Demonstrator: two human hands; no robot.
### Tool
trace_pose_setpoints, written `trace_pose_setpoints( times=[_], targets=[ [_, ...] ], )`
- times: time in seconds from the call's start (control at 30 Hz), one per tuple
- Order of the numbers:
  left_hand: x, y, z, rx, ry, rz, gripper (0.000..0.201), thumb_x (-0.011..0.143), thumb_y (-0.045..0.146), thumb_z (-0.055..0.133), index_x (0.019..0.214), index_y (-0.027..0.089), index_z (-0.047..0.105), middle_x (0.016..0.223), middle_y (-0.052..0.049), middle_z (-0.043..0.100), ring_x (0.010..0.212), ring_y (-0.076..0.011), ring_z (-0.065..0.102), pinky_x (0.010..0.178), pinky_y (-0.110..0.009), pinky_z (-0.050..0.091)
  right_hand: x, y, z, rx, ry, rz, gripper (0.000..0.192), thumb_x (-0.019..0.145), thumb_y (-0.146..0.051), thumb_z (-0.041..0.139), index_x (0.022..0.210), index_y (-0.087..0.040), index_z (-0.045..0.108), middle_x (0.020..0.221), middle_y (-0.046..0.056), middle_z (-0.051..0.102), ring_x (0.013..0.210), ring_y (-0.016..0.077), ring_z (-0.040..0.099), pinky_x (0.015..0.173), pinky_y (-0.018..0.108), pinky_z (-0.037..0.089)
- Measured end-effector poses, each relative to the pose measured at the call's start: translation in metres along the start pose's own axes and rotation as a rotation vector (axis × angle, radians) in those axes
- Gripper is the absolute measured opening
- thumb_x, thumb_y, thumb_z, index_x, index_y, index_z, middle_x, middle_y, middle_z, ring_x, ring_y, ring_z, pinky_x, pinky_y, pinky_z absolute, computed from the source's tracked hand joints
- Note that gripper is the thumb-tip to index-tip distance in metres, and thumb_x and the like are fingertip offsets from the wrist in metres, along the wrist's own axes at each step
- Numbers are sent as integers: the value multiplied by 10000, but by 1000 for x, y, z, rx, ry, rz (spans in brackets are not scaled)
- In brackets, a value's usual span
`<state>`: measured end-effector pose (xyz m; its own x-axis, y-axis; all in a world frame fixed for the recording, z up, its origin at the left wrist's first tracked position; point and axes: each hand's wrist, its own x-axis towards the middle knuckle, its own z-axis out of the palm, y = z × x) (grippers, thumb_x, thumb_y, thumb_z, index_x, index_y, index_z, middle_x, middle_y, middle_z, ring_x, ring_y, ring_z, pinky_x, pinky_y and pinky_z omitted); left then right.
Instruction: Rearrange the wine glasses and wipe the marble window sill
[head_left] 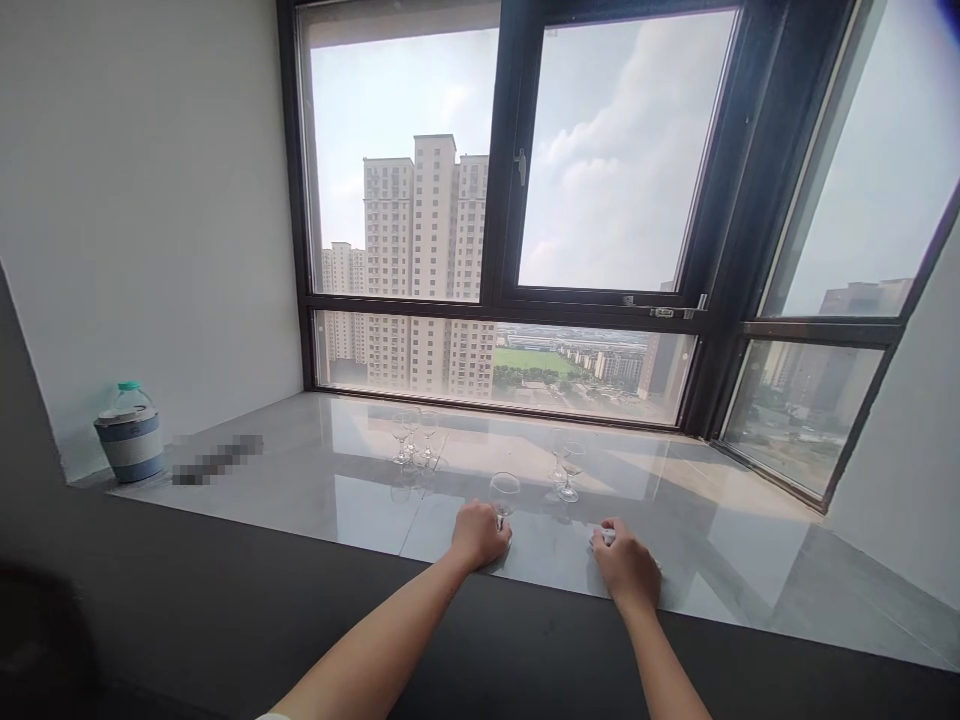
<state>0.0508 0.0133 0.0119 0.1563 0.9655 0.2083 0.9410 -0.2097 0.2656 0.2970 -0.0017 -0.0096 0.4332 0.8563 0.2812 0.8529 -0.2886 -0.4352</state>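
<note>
My left hand point(480, 537) rests on the glossy grey window sill point(315, 490), its fingers closed around the stem of a clear wine glass point(505, 493) that stands upright. My right hand point(625, 566) lies on the sill a little to the right, fingers curled over something small and pale that I cannot make out. Two more clear glasses point(566, 468) stand just beyond the hands. Another group of glasses point(415, 438) stands further back to the left.
A plastic jar with a green lid and blue-white band point(130, 431) stands at the sill's far left by the white wall. A blurred dark object point(217, 459) lies next to it. Large dark-framed windows point(510, 200) close off the back and right.
</note>
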Motion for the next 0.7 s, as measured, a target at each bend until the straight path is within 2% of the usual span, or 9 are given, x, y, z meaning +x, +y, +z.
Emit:
trace_pose_setpoints(
  times=[0.4,0.53,0.7],
  targets=[
    [4,-5,8,10,30,35,380,871,408,457,1021,191,731,918,-121,725,974,-271,623,849,-355,433,-1,0,1,9,6,-5,311,909,-380,419,1104,-240,616,965,102,687,886,268,651,694,316,433],
    [3,-3,5,9,29,29,361,868,395,468,1040,201,720,937,-117,726,984,-273,625,861,-356,435,-1,-2,-1,-1,2,-7,303,909,-376,423,1096,-237,617,967,105,688,892,269,653,687,311,430],
    [-1,2,-3,3,-29,-18,383,883,411,456,1079,204,711,1002,-116,719,1047,-275,609,917,-361,421,-1,-2,-2,-7,4,-6,301,909,-373,426,1098,-235,615,970,105,688,889,261,653,681,302,427]
  ],
)
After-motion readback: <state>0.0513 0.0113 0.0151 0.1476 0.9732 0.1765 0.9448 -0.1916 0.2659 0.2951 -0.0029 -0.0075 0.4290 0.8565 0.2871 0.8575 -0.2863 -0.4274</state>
